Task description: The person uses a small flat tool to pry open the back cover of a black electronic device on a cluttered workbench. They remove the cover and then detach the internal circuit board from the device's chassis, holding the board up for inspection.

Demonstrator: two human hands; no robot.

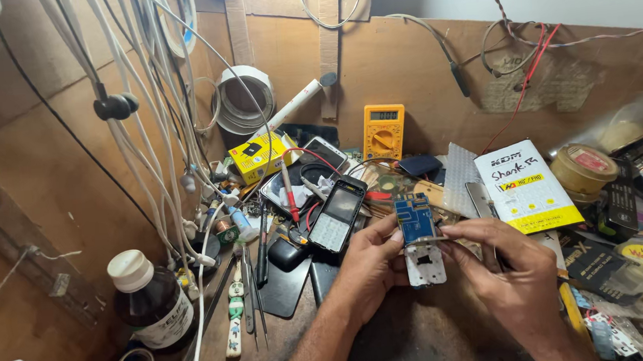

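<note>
Two bare hands over a cluttered wooden workbench (423, 339), gripping an opened phone body with blue circuit board (420, 238) between them at centre. Left hand (369, 267) clasping its left edge; right hand (505, 266) pinching its right side with thumb and fingertips. Dark brown bottle with white cap (149, 298) at lower left, contents not visible. Black phone front cover with keypad (337, 215) just beside, upper left. Yellow multimeter (384, 131) propped against back wall. White cables (142, 102) hanging at left. Right-side packets cut off by edge.
</note>
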